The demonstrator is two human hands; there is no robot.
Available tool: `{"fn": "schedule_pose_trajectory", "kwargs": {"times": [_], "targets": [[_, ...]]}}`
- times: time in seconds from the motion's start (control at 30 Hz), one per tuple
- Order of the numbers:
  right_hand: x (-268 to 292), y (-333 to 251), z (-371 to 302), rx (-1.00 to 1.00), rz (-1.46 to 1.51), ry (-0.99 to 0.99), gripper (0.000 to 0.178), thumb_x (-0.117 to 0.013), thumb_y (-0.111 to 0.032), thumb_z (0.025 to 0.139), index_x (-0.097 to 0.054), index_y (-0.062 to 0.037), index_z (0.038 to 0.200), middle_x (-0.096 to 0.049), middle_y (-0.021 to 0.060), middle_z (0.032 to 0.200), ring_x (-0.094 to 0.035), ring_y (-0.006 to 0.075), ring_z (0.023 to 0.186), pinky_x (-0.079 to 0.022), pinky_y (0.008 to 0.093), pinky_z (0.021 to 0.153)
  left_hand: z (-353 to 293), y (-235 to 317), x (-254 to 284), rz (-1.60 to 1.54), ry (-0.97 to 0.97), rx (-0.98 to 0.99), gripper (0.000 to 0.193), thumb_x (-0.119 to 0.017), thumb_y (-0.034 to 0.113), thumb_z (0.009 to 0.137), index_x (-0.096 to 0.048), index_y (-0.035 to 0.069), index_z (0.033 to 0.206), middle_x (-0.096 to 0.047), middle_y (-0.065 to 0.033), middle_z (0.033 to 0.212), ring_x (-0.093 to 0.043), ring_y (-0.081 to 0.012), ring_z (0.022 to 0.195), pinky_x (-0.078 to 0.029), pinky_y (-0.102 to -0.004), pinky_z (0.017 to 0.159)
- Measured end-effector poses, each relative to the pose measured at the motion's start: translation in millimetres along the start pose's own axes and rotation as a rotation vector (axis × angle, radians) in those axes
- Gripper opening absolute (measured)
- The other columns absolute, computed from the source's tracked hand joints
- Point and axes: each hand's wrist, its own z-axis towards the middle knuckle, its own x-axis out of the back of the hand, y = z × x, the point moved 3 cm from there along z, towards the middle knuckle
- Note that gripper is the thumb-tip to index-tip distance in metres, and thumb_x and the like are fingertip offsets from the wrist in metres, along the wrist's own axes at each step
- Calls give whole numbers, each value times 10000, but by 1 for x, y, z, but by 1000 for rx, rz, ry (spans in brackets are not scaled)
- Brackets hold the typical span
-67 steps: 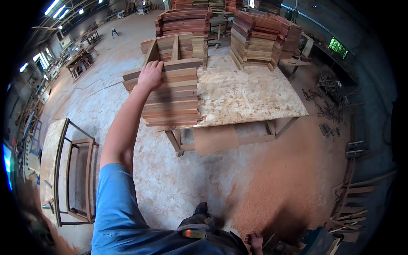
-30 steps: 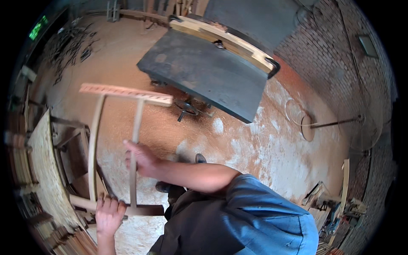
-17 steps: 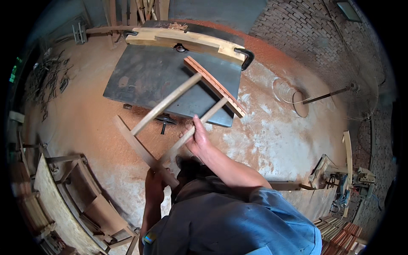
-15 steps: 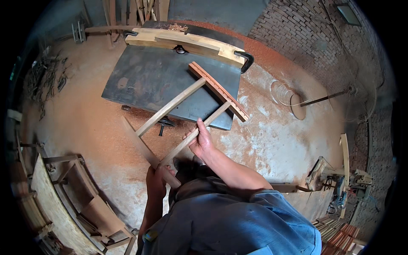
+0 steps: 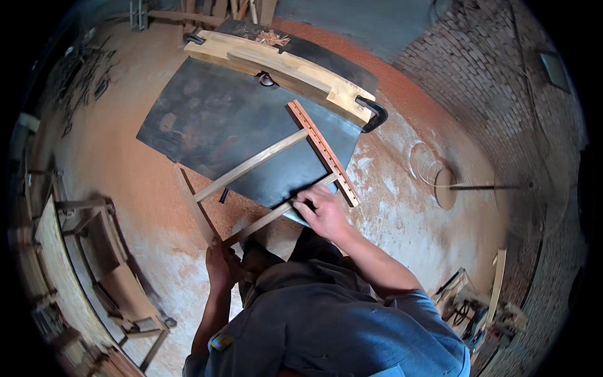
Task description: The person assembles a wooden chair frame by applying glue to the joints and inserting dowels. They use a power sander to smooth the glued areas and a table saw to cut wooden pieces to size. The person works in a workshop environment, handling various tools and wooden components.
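A four-sided wooden frame [image 5: 254, 164] lies tilted over the near part of a dark metal machine table [image 5: 207, 119]. Its far-right rail [image 5: 324, 154] is reddish with a row of small dark marks; two paler bars join it to a brown rail [image 5: 196, 206] at the left. My left hand [image 5: 223, 267] is closed round the near corner, where the brown rail meets the nearer bar; its fingers are partly hidden. My right hand [image 5: 321, 210] is closed over the nearer bar from above, close to the reddish rail, knuckles up.
Along the table's far side runs a pale wooden fence [image 5: 282, 69], held by a black clamp [image 5: 373, 114] at the right and another clamp [image 5: 194, 39] at the left. A round cutter [image 5: 266, 80] shows at the fence's middle. A pedestal fan [image 5: 527, 185] stands right; wooden furniture parts [image 5: 129, 292] stand left.
My right hand has gone from holding the nearer bar with the thumb up to gripping it from above, closer to the reddish rail. The view has turned, and the frame has shifted slightly.
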Motion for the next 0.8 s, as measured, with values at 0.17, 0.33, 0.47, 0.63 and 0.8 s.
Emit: {"fn": "schedule_pose_trajectory", "kwargs": {"times": [0.17, 0.33, 0.47, 0.63, 0.8], "targets": [[18, 66, 55, 362, -108, -59, 165, -743, -165, 762, -684, -46, 859, -636, 96, 823, -597, 288, 850, -457, 395, 791, -15, -45, -58, 66, 218, -45, 476, -449, 507, 992, -529, 60, 850, -529, -58, 620, -552, -205, 517, -476, -345, 477], [29, 106, 76, 409, -216, -177, 200, -699, -288, 806, -685, -111, 715, -616, 33, 693, -606, 230, 772, -485, 367, 723, -29, -96, -100, -71, 370, -17, 486, -447, 542, 983, -511, 64, 917, -553, -78, 682, -582, -218, 565, -504, -377, 512], [42, 117, 94, 436, -181, -234, 264, -689, -325, 811, -665, -112, 656, -624, 40, 665, -620, 234, 737, -499, 380, 695, -35, -120, -130, -105, 435, 32, 519, -428, 566, 978, -507, 56, 930, -552, -90, 711, -609, -242, 601, -524, -409, 510], [47, 130, 123, 401, -175, -198, 343, -675, -369, 818, -628, -104, 606, -627, 65, 633, -634, 263, 666, -506, 412, 593, -40, -121, -180, -263, 457, 4, 460, -497, 495, 973, -497, 35, 958, -551, -98, 731, -584, -248, 556, -512, -383, 496], [40, 131, 125, 429, -247, -169, 360, -680, -372, 814, -607, -103, 587, -615, 65, 596, -628, 274, 605, -499, 428, 524, -33, -132, -168, -305, 494, 21, 472, -457, 536, 970, -465, 64, 975, -511, -85, 736, -546, -261, 584, -489, -428, 532]]}}
